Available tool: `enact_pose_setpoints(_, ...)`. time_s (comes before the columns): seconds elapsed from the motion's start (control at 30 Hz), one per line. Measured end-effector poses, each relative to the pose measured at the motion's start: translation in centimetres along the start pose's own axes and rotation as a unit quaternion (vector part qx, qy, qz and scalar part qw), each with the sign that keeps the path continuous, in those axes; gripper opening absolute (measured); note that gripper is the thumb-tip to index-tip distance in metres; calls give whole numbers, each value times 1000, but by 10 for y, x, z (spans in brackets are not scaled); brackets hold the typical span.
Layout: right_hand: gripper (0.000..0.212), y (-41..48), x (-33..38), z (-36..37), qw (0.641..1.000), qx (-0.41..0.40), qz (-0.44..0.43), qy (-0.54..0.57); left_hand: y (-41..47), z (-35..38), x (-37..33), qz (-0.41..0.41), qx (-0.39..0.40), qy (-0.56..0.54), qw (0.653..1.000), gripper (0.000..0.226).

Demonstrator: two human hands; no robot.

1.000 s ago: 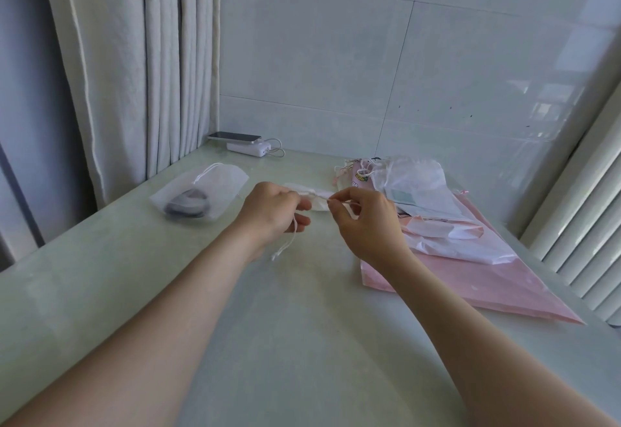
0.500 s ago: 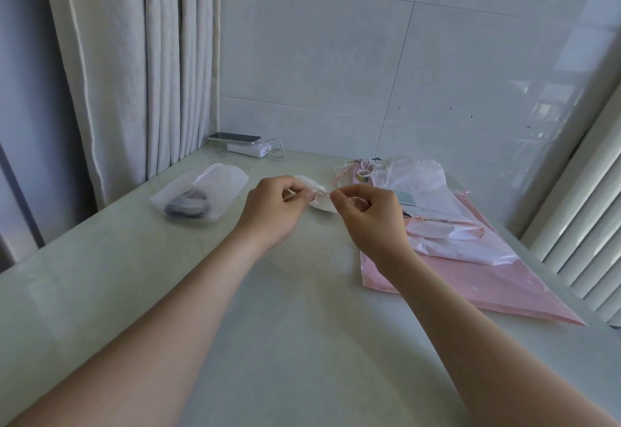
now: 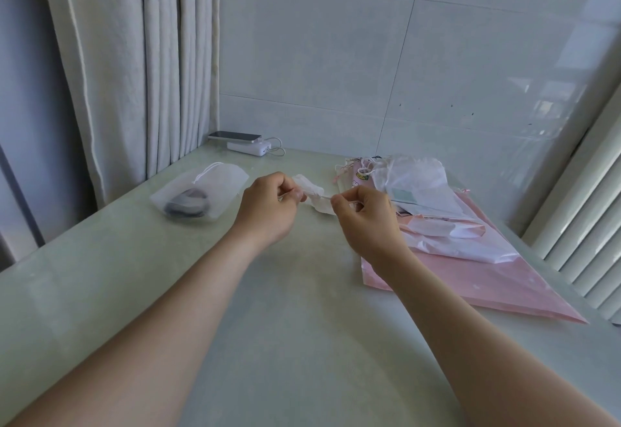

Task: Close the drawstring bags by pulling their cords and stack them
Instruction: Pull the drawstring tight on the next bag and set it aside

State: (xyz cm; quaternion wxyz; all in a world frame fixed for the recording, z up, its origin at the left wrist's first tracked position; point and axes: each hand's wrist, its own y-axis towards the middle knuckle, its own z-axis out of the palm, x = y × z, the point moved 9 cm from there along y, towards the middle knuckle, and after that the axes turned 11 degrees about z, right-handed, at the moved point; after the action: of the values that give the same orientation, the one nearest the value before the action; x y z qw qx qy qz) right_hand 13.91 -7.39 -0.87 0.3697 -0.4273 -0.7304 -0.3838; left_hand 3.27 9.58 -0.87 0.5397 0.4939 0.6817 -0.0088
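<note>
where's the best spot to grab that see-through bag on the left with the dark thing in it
Take the translucent bag at its far end, where the white cord loops out, coming from above. It lies flat on the table, and the dark item weighs the near end.

Small white drawstring bag pinched between left hand and right hand above pale table.

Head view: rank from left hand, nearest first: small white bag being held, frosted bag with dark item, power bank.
1. small white bag, pinched in the left hand.
2. frosted bag with dark item, to its left on the table.
3. power bank, far back by the wall.
</note>
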Motion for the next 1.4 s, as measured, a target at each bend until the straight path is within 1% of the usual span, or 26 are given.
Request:
enact_pose_setpoints(0.1,13,-2,2,2,1000,0,-6,-9,-3,-1,2,-20,-6,11,1000,18)
enact_pose_setpoints(0.2,10,-2,0,0,1000,-15,1,-18,-4,1,3,-48,17,1,999,18)
enact_pose_setpoints(0.3,10,-2,-3,-4,998,-31,4,-46,-4,4,-3,-60,26,-31,997,25)
enact_pose_setpoints(0.47,10,-1,-3,-3,996,-22,-9,-83,-9,8,-16,-56,7,-119,991,20)
enact_pose_setpoints(0.57,12,-2,-2,4,992,-10,-32,-122,-10,9,-21,-45,-10,-147,988,20)
enact_pose_setpoints(0.67,11,-4,1,9,985,-10,-63,-157,-11,10,-21,-39,-19,-175,984,24)
enact_pose_setpoints(0.8,8,-8,2,18,974,3,-109,-198,-12,22,-17,-68,12,-256,964,19)
enact_pose_setpoints(0.93,6,-12,6,20,960,14,-178,-215,-14,31,-15,-55,72,-200,976,15)
enact_pose_setpoints(1.07,10,-5,9,9,953,-16,-192,-234,-13,27,-10,-45,68,-152,985,17)
enact_pose_setpoints(1.17,13,-1,3,6,949,-26,-179,-259,-13,28,-3,-53,81,-138,986,18)
enact_pose_setpoints(1.23,15,1,2,0,958,-41,-151,-238,-14,30,-2,-52,96,-129,986,20)
enact_pose_setpoints(1.33,15,-1,7,-7,979,-51,-111,-163,-15,33,-7,-41,116,-128,984,26)
enact_pose_setpoints(1.4,16,-4,13,-5,989,-14,-101,-110,-16,35,-10,-34,125,-126,983,28)
